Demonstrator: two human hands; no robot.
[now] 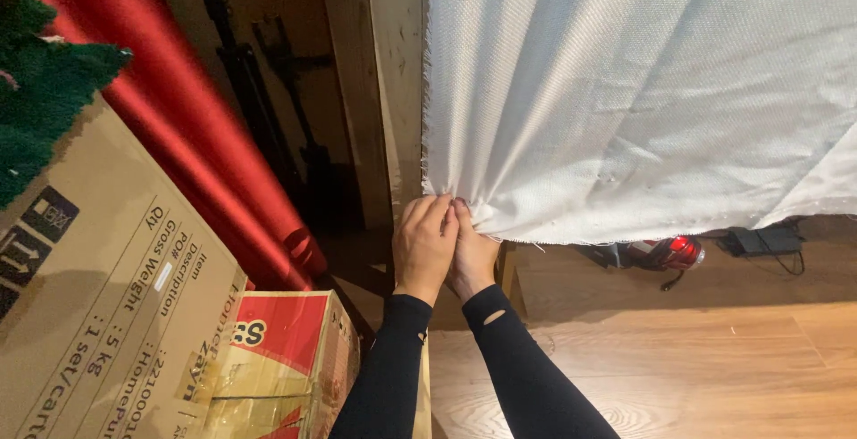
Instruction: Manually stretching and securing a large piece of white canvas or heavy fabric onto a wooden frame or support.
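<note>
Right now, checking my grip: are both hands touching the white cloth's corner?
Touching. Head view shows left hand and right hand pinching the white cloth at its gathered corner.

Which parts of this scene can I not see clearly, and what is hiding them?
Head view only:
- Fingertips of the left hand and right hand: pressed together at the corner of the white cloth, so the exact grip is unclear.
- What is behind the cloth: covered by it.
- The red object on the floor: half hidden under the cloth's lower edge.
- The cardboard box: cut off by the left and bottom edges.
</note>
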